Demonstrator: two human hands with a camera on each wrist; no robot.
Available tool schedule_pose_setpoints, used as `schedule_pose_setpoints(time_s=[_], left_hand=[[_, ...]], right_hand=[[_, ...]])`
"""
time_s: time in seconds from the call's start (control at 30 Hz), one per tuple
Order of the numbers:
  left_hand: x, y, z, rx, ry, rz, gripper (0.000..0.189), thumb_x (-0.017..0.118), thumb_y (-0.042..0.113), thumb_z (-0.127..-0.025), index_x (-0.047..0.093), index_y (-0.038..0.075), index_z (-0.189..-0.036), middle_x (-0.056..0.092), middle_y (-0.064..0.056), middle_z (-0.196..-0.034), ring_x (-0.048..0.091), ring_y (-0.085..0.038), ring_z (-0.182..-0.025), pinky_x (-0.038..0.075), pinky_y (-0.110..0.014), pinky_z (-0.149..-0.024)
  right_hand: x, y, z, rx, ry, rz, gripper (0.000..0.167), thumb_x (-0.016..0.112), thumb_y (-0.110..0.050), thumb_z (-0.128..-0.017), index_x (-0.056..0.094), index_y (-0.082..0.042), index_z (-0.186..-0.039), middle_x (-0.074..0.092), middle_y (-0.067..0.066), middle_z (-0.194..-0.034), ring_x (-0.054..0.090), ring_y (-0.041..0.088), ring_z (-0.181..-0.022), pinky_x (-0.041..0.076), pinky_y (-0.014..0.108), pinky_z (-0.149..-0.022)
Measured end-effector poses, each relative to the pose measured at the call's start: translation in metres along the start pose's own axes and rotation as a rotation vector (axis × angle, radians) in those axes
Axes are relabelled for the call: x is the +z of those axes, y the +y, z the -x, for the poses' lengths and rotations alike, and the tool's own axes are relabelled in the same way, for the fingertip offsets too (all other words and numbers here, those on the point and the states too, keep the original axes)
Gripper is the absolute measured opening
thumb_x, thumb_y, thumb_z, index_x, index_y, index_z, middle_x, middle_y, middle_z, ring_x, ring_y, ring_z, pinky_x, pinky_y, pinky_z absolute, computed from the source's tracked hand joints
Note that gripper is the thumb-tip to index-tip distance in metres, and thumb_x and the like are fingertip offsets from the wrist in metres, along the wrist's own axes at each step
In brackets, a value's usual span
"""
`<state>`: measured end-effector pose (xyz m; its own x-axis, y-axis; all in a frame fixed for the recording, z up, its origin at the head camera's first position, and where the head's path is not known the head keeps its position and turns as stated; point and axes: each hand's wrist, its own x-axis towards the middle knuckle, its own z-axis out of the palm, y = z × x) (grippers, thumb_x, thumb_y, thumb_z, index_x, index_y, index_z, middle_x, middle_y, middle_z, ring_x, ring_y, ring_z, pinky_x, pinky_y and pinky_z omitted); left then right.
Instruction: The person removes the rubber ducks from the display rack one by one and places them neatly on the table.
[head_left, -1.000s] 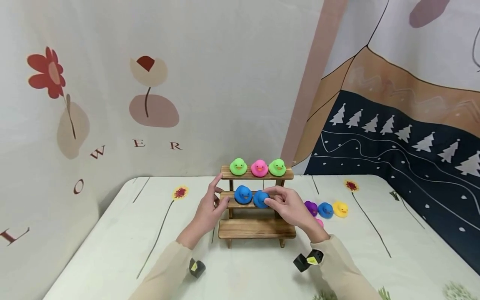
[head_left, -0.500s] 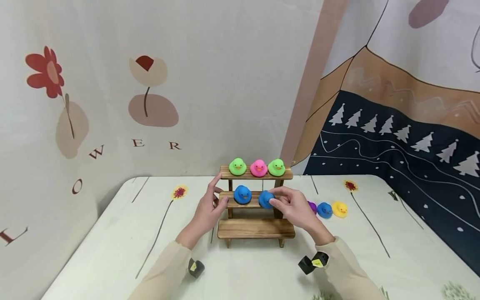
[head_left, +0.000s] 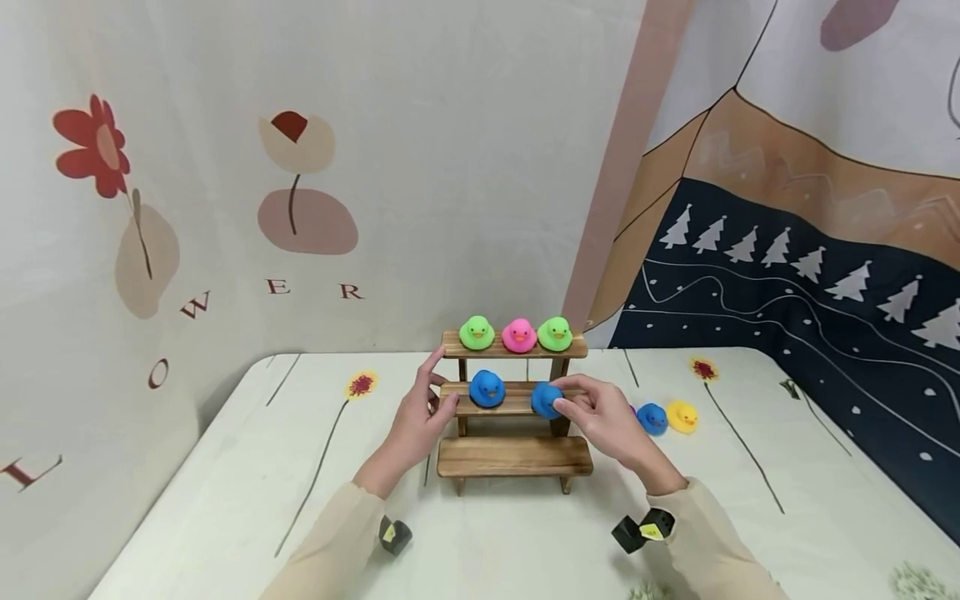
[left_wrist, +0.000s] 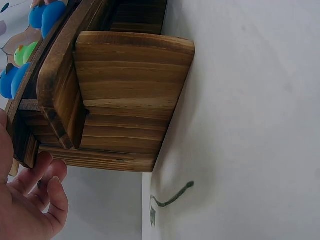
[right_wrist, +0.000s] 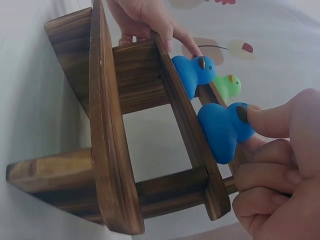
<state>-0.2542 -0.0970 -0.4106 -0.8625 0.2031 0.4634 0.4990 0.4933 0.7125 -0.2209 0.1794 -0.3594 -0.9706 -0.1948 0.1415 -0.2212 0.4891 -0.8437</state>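
Observation:
A three-tier wooden display stand (head_left: 514, 457) stands on the table. My left hand (head_left: 411, 422) holds its left side, thumb at the end of the middle shelf and index finger reaching up to the top shelf. In the left wrist view, the other fingers of that left hand (left_wrist: 35, 200) curl beside the stand's side. My right hand (head_left: 603, 421) pinches a blue rubber duck (head_left: 546, 401) by the head, at the right end of the middle shelf. Another blue rubber duck (head_left: 487, 389) sits on the left part of that shelf.
On the top shelf sit a green duck (head_left: 476, 333), a pink duck (head_left: 519, 336) and another green duck (head_left: 555, 334). Right of the stand, a blue duck (head_left: 652, 419) and a yellow duck (head_left: 682, 417) lie on the table; a purple one is mostly hidden behind my right hand.
My right hand has moved the pinched blue duck rightward along the middle shelf, away from the other blue duck. My left hand has stayed at the stand's left side.

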Motion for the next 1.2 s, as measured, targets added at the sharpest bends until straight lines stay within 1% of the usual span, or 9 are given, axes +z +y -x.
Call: schedule_pose_setpoints(time_s=[0.13, 0.37, 0.57, 0.8, 0.97, 1.2], left_hand=[[0.001, 0.001, 0.0, -0.004, 0.007, 0.001, 0.07, 0.057, 0.011, -0.094, 0.019, 0.022, -0.151, 0.054, -0.014, -0.107, 0.046, -0.014, -0.071, 0.042, -0.025, -0.063], [0.003, 0.001, -0.003, -0.027, -0.004, 0.011, 0.07, 0.056, 0.013, -0.095, 0.017, 0.024, -0.152, 0.053, -0.013, -0.108, 0.046, -0.014, -0.072, 0.043, -0.025, -0.064], [0.003, 0.0, -0.004, -0.012, 0.004, 0.003, 0.069, 0.056, 0.014, -0.095, 0.017, 0.024, -0.152, 0.053, -0.014, -0.109, 0.047, -0.016, -0.072, 0.043, -0.025, -0.063], [0.003, -0.001, 0.001, -0.04, -0.009, 0.001, 0.07, 0.056, 0.013, -0.095, 0.017, 0.024, -0.152, 0.053, -0.012, -0.109, 0.046, -0.014, -0.072, 0.043, -0.024, -0.063], [0.004, 0.0, 0.002, -0.042, -0.009, 0.007, 0.07, 0.056, 0.013, -0.095, 0.017, 0.024, -0.152, 0.052, -0.013, -0.109, 0.046, -0.014, -0.072, 0.043, -0.024, -0.063], [0.003, 0.0, 0.0, -0.039, -0.007, 0.01, 0.07, 0.056, 0.013, -0.095, 0.017, 0.024, -0.152, 0.052, -0.013, -0.11, 0.045, -0.015, -0.072, 0.043, -0.024, -0.062]], right_hand=[[-0.004, 0.001, 0.002, -0.009, 0.009, 0.02, 0.029, 0.062, -0.011, -0.093, 0.062, -0.005, -0.121, 0.033, -0.001, -0.059, 0.034, 0.013, -0.052, 0.027, 0.024, -0.048], [-0.01, 0.001, 0.003, -0.006, 0.022, 0.052, 0.029, 0.062, -0.012, -0.093, 0.063, -0.004, -0.121, 0.034, -0.001, -0.058, 0.034, 0.013, -0.05, 0.026, 0.023, -0.047], [-0.015, 0.002, 0.005, -0.021, 0.029, 0.063, 0.031, 0.063, -0.013, -0.093, 0.062, -0.002, -0.122, 0.034, -0.002, -0.057, 0.035, 0.013, -0.05, 0.028, 0.024, -0.048], [-0.019, 0.005, 0.011, 0.0, 0.027, 0.074, 0.031, 0.064, -0.014, -0.092, 0.063, -0.003, -0.121, 0.035, -0.002, -0.057, 0.036, 0.013, -0.051, 0.029, 0.023, -0.049], [-0.026, 0.008, 0.013, 0.005, 0.041, 0.099, 0.03, 0.064, -0.013, -0.092, 0.063, -0.003, -0.12, 0.035, -0.002, -0.058, 0.036, 0.013, -0.052, 0.029, 0.024, -0.05], [-0.034, 0.011, 0.019, 0.026, 0.059, 0.083, 0.031, 0.064, -0.011, -0.092, 0.062, -0.001, -0.121, 0.034, -0.002, -0.058, 0.036, 0.013, -0.052, 0.03, 0.024, -0.05]])
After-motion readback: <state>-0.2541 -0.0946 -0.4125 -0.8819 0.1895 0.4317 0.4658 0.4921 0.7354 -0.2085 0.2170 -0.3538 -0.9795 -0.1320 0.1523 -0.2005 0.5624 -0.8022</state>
